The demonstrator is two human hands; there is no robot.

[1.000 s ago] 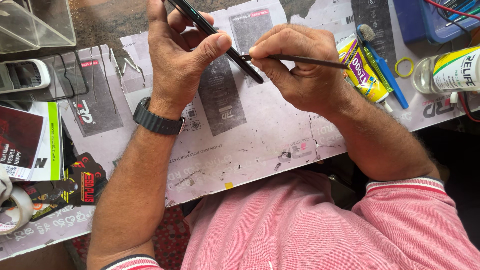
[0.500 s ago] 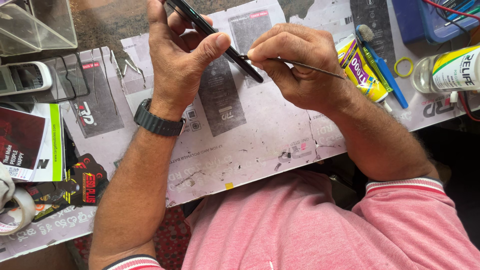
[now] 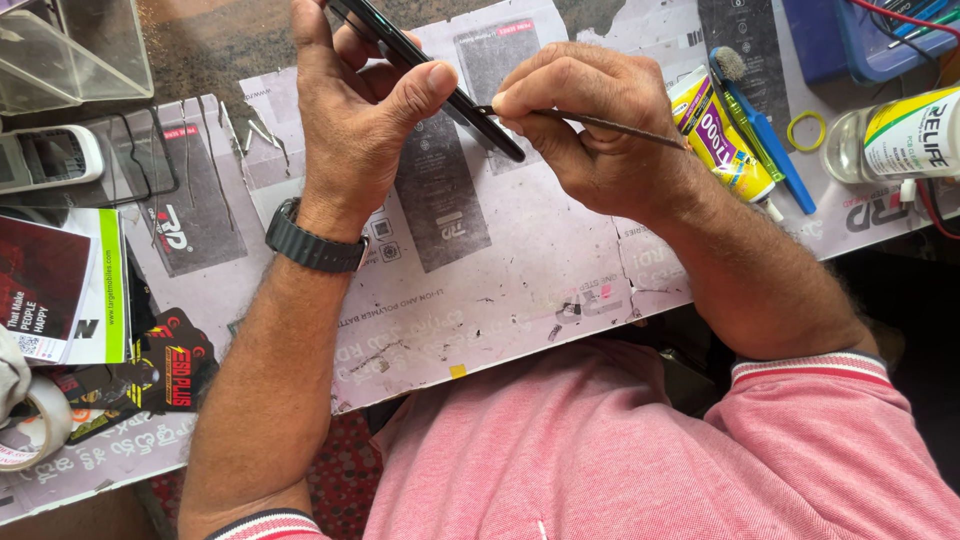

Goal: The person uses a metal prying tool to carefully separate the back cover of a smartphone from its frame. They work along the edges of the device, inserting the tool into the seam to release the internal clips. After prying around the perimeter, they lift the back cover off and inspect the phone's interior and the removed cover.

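A: What is the left hand (image 3: 350, 120) doing?

B: It holds a dark smartphone (image 3: 430, 75) edge-on above the tabletop (image 3: 520, 290); the thumb presses the near side and the other fingers (image 3: 345, 45) wrap behind it, closed on the phone

A: And the right hand (image 3: 600, 130)?

B: Its fingers are pinched shut on a thin metal tool (image 3: 600, 122). The tip meets the phone's lower edge just past the left thumb, and the shaft runs back over the right knuckles toward the wrist

A: So where does the phone sit?

B: Between the two hands, tilted, its lower end just beside the right fingertips and its upper end running out of the top of the view. It hangs over a dark printed sheet (image 3: 440, 190) lying on the pale paper covering under both hands

A: What lies beyond the right fingers?

B: A yellow glue tube (image 3: 725, 140) just beside the wrist, then a blue toothbrush (image 3: 765, 125) touching the tube, a yellow rubber band (image 3: 806, 130) near that, and a clear bottle with a white and green label (image 3: 890, 140) on its side further out. A blue tray (image 3: 850, 40) sits above them

A: And out past the left fingers?

B: A black wristwatch (image 3: 315, 245) on the left wrist. Well apart from that hand are a clear plastic box (image 3: 70, 50), a small white device (image 3: 45, 158), a red and white booklet (image 3: 60, 290) and a roll of tape (image 3: 35, 425) at the edge of the view
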